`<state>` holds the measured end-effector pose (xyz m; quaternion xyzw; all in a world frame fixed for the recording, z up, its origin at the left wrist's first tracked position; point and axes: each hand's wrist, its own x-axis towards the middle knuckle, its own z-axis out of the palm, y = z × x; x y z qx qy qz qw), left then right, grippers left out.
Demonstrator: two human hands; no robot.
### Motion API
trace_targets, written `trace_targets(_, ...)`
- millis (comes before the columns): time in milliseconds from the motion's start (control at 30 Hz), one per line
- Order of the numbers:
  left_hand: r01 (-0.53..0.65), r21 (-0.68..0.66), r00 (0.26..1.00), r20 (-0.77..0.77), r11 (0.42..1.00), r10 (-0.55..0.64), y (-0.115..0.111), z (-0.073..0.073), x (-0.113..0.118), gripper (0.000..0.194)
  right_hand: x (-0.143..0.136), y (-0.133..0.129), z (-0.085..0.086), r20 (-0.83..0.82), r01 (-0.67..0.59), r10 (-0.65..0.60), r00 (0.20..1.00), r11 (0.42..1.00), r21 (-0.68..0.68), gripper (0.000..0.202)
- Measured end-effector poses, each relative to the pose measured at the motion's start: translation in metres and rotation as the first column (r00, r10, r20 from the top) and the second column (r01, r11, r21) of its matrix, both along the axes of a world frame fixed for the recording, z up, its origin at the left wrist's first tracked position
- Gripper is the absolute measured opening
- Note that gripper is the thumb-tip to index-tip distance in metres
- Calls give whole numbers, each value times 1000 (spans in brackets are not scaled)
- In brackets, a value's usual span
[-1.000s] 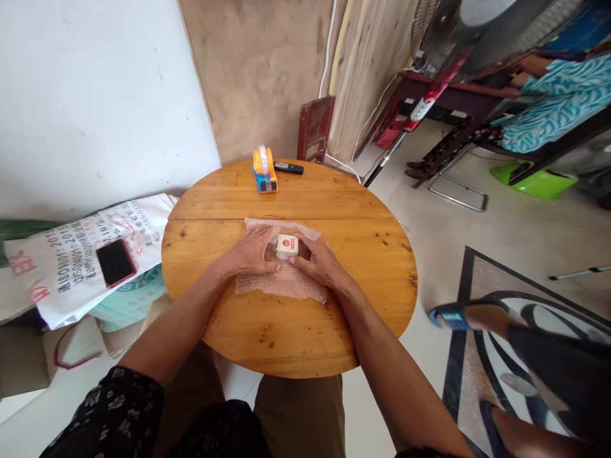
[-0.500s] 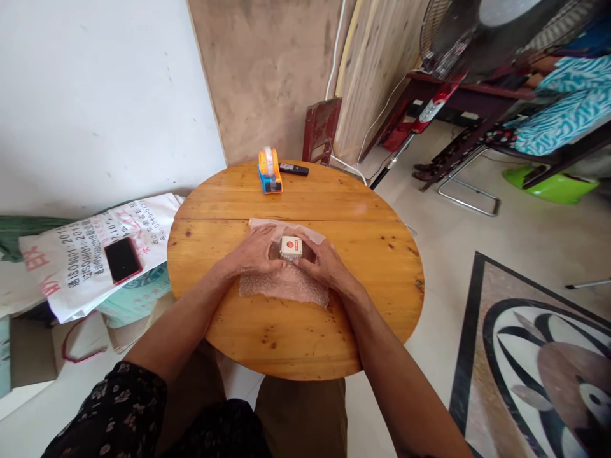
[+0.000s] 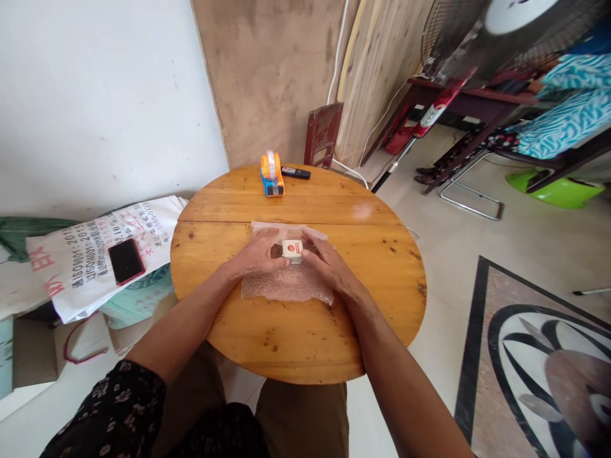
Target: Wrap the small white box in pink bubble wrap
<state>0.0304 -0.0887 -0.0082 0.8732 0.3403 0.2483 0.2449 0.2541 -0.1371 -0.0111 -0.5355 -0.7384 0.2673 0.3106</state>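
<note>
A small white box (image 3: 293, 246) with red print rests at the middle of a sheet of bubble wrap (image 3: 286, 284). On its left, my left hand (image 3: 261, 254) is curved inward, with the thumb touching the box's near left corner. My right hand (image 3: 327, 262) holds it from the opposite side, thumb against the right edge and fingers bent beyond it. Part of the far wrap lies beneath the hands, and some fingertips are hidden or too small to make out.
On the round wooden table (image 3: 382, 286), an orange and blue tape dispenser (image 3: 272, 175) and a black remote-like object (image 3: 296, 172) sit at the far edge. A phone (image 3: 126, 261) lies on white sacks at left. A standing fan (image 3: 439, 108) and a seated person are at right.
The fingers of my right hand have spread slightly on the far side of the box. The whole view has shifted a little; the box stays between both hands on the bubble wrap.
</note>
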Motion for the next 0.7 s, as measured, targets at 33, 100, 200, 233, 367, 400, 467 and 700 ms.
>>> trace_targets(33,17,0,1000,13,1000,-17,1,-1,0,53,0,1,-1,-65,-6,6,998,1000,4,65)
trace_targets(100,38,-3,999,21,999,-38,3,-3,0,48,1,3,-3,-168,0,2,986,1000,16,67)
trace_targets(200,21,-2,1000,-1,1000,-21,4,-4,1,42,2,6,-7,-240,76,-75,968,997,-6,72)
trace_targets(233,14,3,1000,-7,1000,-14,4,-3,1,39,2,7,-8,-249,105,-105,963,994,-13,73)
trace_targets(367,14,30,1000,-12,999,-14,2,-1,3,32,5,10,-12,-247,152,-150,957,988,-11,72)
trace_targets(400,13,36,1000,-15,999,-12,2,0,3,32,5,11,-13,-239,145,-143,960,989,-10,71)
trace_targets(467,-1,46,1000,-21,999,2,1,0,4,31,6,12,-16,-219,129,-129,967,992,-15,70)
trace_targets(700,1,20,1000,9,1000,-1,0,3,4,37,9,15,-22,-172,111,-113,979,994,-25,70)
